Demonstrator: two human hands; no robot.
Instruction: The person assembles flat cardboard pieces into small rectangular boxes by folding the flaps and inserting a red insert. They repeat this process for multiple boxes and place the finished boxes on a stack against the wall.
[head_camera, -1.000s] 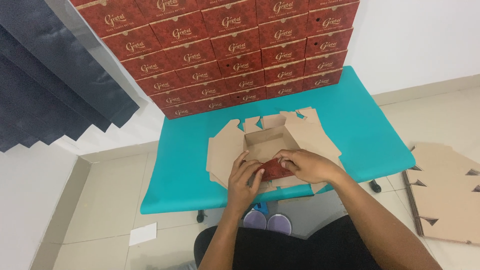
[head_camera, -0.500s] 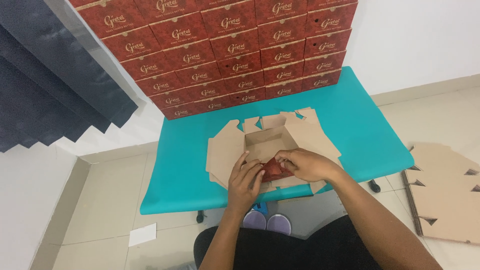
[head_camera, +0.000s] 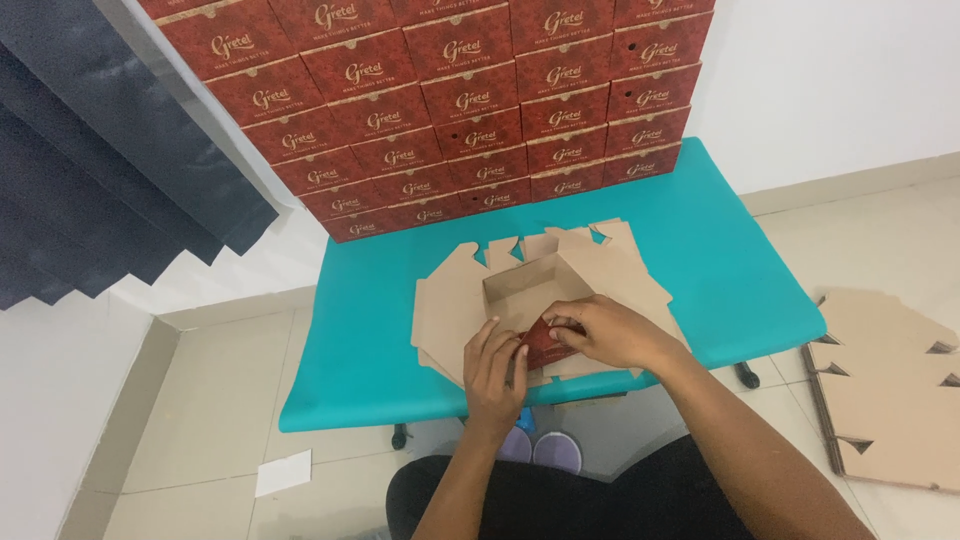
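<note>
Head view, steeply down, close

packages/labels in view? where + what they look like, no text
Stacked boxes: far edge of teal table against the wall; rectangular, dark red, pale logo.
Flat carton: table middle, brown card, half folded, red outer face under left hand and right hand.
Flat blanks: floor, right; brown card pile.
</note>
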